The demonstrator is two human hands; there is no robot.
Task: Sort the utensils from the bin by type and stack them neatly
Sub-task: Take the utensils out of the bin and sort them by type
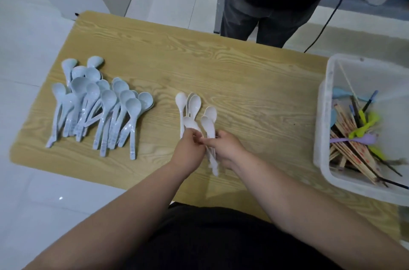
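Left hand (188, 146) and right hand (226, 148) both pinch the handles of the white spoons (194, 103) mid-table (232, 66), between the blue spoons (99, 103) and the bin (323, 114); the slick handles could slip and fan apart; the printing on the blue handles is illegible.

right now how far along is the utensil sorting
Done: the blue spoons are grouped at the table's left, loosely piled rather than neatly stacked. In hand: the left hand and right hand both grip handles of the white spoons mid-table. Left: the bin holds chopsticks and a few coloured spoons.
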